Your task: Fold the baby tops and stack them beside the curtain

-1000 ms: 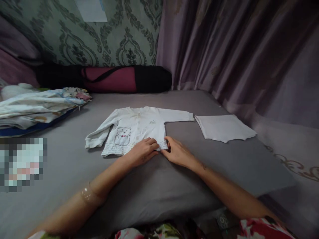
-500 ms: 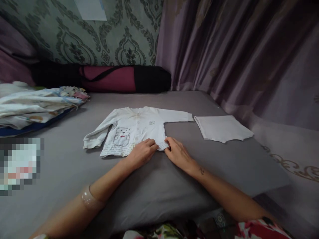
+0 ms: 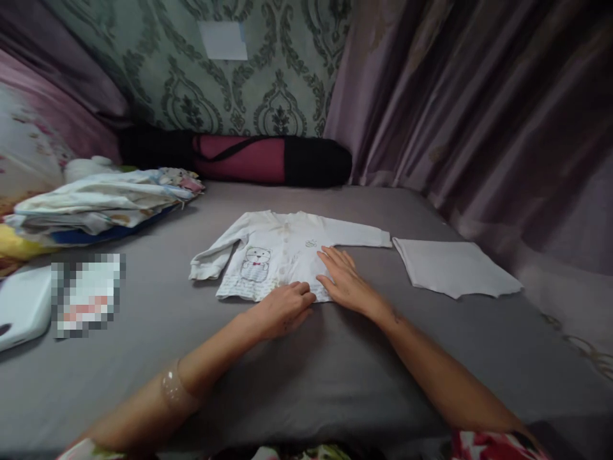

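A white long-sleeved baby shirt (image 3: 297, 233) lies spread on the grey bed sheet, its front up, with a bear print at its left side and buttons down the middle. At the bottom hem, my left hand (image 3: 287, 306) is closed, its curled fingers pinching the edge of the cloth. My right hand (image 3: 348, 281) rests open on the shirt's lower right side, fingers stretched out over the fabric. Part of the hem is hidden under both hands. To the right of the shirt lies a folded white garment (image 3: 454, 265), close to the sleeve's cuff.
Heaped clothes (image 3: 110, 198) sit on something blue at the left. Nearer me are a white plastic object (image 3: 23, 306) and a pixelated item (image 3: 90, 297). A long black and maroon bag (image 3: 239, 158) lies along the wall. Purple curtains (image 3: 479, 115) hang on the right.
My right hand has let go of the hem's right corner and moved up onto the shirt, its fingers now spread. My left hand stays at the hem. The view has shifted left.
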Motion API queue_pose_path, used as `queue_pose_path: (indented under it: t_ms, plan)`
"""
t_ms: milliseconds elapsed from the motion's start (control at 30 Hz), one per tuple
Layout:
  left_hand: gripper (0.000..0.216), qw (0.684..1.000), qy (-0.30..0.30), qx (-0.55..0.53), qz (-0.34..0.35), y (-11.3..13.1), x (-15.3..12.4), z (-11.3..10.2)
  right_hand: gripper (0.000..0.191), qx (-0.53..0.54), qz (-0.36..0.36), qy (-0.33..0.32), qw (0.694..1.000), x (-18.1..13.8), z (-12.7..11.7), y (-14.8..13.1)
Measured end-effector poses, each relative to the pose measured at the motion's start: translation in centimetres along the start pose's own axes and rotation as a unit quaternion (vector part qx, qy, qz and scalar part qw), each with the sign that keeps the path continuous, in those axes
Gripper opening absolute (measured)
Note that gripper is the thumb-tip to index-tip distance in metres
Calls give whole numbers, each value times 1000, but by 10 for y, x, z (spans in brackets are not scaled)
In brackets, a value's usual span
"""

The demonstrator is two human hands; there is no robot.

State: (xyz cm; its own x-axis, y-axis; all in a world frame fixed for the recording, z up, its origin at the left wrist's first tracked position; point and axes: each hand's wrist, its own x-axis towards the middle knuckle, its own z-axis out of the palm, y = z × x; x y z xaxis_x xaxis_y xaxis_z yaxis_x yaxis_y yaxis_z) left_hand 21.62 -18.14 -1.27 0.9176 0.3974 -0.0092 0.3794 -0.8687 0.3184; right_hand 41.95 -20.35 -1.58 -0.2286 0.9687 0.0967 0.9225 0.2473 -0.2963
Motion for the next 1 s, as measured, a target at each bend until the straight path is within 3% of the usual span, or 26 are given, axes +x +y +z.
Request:
queue_pose_path:
  t_ms: [100,167,233,333,433,500,567,633,733,833,900,1000]
  plan:
    - [24,997,32,-72,-14,-13,-12,-11,60,-40,16,-3,999,15,25,-4]
    - [27,988,86,-113,-68,-36,-24,-22,62,-49,30,-34,998,19,38,-3]
    - [29,964,168,-126,-165,-70,-43,-36,65,-51,31,-58,997,19,43,0]
    - [35,890,280,-71,-353,-125,-79,-51,66,-47,23,-69,996,20,40,6]
    - [43,837,220,-90,-494,-161,-110,-54,64,-45,20,-67,997,22,35,8]
    - [46,823,155,-139,-528,-171,-118,-50,63,-49,22,-67,996,22,36,7]
    - [43,822,111,-178,-529,-171,-115,-46,64,-57,26,-67,996,23,38,7]
    - [29,840,113,-160,-505,-167,-105,-48,65,-63,29,-69,995,22,40,7]
    - [14,878,201,21,-433,-158,-93,-60,65,-66,29,-74,995,22,40,7]
    - [25,856,256,216,-394,-155,-93,-68,64,-73,31,-76,994,22,38,6]
    - [30,865,211,246,-383,-160,-102,-65,64,-77,34,-84,993,22,34,6]
    - [46,915,104,143,-362,-179,-122,-55,61,-75,16,-107,991,25,22,9]
